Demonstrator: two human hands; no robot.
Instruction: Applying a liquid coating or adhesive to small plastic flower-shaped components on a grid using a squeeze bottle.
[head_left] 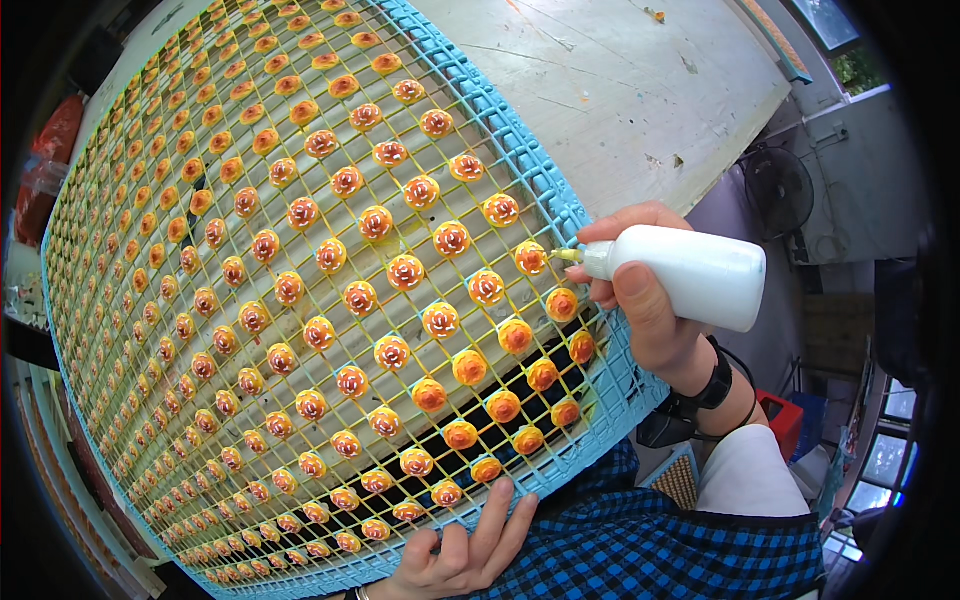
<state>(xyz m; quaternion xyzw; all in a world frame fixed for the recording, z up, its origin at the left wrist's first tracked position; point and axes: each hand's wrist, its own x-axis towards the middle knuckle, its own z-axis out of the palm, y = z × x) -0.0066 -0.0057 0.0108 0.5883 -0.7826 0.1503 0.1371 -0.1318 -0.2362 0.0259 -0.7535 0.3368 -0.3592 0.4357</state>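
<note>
A wide mesh rack (530,145) with a light blue rim and a yellowish grid fills the left and middle of the view. Rows of small orange-yellow rose-shaped pieces (452,240) sit on its grid; many carry white strokes, while several near the right corner are plain orange. My right hand (645,300) is closed around a white squeeze bottle (705,275), held nearly level. The bottle's narrow yellowish nozzle points left and meets a rose (530,257) near the rack's right edge. At the near rim, my left hand (460,555) grips the rack with curled fingers.
Under the rack's far part, a pale worktable (640,90) with scratches and paint flecks stretches to the back right. Beyond it stands a dark fan (780,190). A red crate (780,425) lies right of my forearm, and a blue-black checked cloth (660,545) covers my lap.
</note>
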